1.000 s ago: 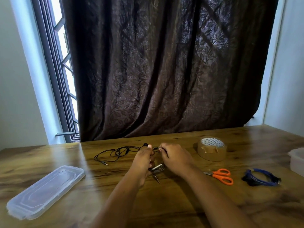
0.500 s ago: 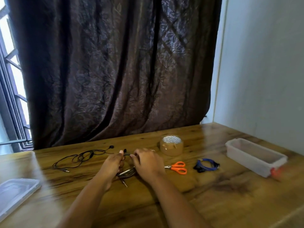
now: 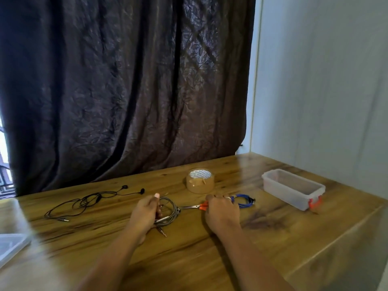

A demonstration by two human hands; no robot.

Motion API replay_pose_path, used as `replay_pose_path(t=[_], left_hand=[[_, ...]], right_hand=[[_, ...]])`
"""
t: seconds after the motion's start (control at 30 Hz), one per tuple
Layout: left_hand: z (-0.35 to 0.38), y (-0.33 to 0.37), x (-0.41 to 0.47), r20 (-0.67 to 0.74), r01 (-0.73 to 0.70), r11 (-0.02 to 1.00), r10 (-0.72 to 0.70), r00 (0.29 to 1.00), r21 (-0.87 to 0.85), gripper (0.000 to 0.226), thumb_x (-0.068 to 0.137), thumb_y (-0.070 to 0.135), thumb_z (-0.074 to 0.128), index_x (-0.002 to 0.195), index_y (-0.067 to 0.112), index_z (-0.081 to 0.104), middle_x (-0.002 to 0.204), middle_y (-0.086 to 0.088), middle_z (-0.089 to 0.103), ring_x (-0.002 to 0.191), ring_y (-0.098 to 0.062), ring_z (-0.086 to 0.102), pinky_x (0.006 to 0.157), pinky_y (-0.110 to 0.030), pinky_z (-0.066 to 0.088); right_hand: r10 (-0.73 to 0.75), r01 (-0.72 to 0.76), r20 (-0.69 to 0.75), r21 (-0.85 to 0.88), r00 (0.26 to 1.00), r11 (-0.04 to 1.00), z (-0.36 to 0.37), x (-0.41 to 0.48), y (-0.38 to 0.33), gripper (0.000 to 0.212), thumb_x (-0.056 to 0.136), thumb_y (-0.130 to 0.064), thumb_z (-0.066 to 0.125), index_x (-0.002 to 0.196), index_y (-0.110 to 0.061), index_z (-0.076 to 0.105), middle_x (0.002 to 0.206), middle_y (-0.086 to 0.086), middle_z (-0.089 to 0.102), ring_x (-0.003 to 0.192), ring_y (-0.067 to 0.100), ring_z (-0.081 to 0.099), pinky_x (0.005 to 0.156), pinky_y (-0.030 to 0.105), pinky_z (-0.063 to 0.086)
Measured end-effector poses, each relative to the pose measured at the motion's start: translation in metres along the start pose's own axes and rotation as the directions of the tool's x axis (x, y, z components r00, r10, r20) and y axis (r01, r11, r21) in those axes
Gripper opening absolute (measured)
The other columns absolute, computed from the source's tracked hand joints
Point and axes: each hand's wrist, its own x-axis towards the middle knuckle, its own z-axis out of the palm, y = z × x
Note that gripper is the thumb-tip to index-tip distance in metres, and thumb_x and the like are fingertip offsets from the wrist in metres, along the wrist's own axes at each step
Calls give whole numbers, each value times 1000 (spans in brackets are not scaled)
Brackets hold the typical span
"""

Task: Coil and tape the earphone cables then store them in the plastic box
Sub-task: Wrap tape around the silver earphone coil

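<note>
wooden table (image 3: 210,259): left hand (image 3: 147,213) pins grey coil (image 3: 170,211), right hand (image 3: 220,213) grips scissors (image 3: 193,206).

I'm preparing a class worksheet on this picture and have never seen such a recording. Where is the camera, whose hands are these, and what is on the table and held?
There is no machine: a person wears one camera on the head, looking down at their own bare hands. The left hand holds a coiled grey earphone cable on the wooden table. The right hand rests on orange-handled scissors; whether it grips them is unclear. Also lying there: a loose black earphone cable, a brown roll of packing tape, a coiled blue cable, a clear plastic box with an orange clip, and its clear lid at far left.
</note>
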Motion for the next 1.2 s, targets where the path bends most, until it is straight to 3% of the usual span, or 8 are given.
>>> replay_pose_path(t=[0.13, 0.23, 0.3, 0.47, 0.57, 0.73, 0.87, 1.2], left_hand=[[-7, -8, 4, -86, -68, 981, 85, 993, 183, 26, 100, 28, 41, 89, 13, 60, 89, -6, 63, 80, -16, 59, 69, -26, 47], [-15, -20, 16, -92, -152, 801, 250, 964, 579, 29, 100, 29, 41, 93, 14, 64, 90, -5, 59, 79, -14, 54, 71, -25, 42], [-19, -25, 20, -85, -168, 718, 302, 949, 676, 31, 100, 30, 41, 100, 13, 67, 92, -2, 57, 81, -13, 52, 72, -24, 40], [-18, -27, 22, -63, -135, 608, 292, 954, 782, 33, 101, 35, 35, 105, 17, 63, 92, 2, 53, 76, -6, 49, 62, -16, 34], [-19, -27, 24, -60, -135, 614, 286, 956, 778, 33, 101, 37, 34, 106, 19, 62, 89, 2, 55, 73, -5, 50, 54, -15, 32], [-18, -28, 25, -59, -152, 630, 301, 952, 762, 34, 101, 39, 33, 108, 21, 60, 91, 5, 58, 78, -5, 54, 60, -16, 36], [-18, -25, 21, -54, -134, 607, 282, 958, 784, 32, 101, 38, 33, 112, 22, 58, 96, 5, 58, 75, -1, 52, 51, -14, 34], [-17, -27, 20, -60, -132, 551, 315, 947, 824, 35, 99, 40, 37, 124, 26, 56, 114, 4, 54, 99, -8, 51, 81, -20, 45]], right_hand=[[-19, 18, 23, 58, 1000, 998, 5, 5, 0, 27, 95, -13, 46, 118, -17, 59, 117, 6, 58, 109, 25, 54, 90, 38, 50], [-30, 29, 34, 23, 999, 999, 4, 12, -4, 26, 93, -12, 49, 114, -19, 62, 112, 6, 60, 105, 24, 54, 83, 36, 51], [-11, 11, 0, 27, 1000, 1000, 0, 19, -6, 23, 89, -16, 57, 111, -20, 63, 107, 4, 63, 102, 22, 56, 76, 35, 51], [82, -40, -209, 200, 974, 979, -4, 45, -7, 30, 93, -22, 51, 123, -25, 49, 112, 0, 62, 105, 21, 56, 74, 35, 52], [116, -55, -232, 253, 966, 966, 2, 57, -6, 35, 96, -35, 50, 129, -25, 48, 124, -1, 53, 111, 19, 52, 77, 32, 51], [142, -56, -256, 317, 956, 947, 15, 66, -5, 20, 96, -30, 51, 115, -27, 58, 120, -4, 53, 103, 14, 51, 67, 23, 44], [123, -10, -298, 354, 947, 935, 17, 69, -3, 19, 98, -26, 47, 106, -26, 64, 107, -4, 61, 90, 12, 56, 67, 24, 47], [-46, 109, -302, 197, 952, 974, 16, 67, -11, 21, 99, -22, 44, 109, -23, 62, 99, -2, 68, 89, 16, 65, 69, 27, 50]])
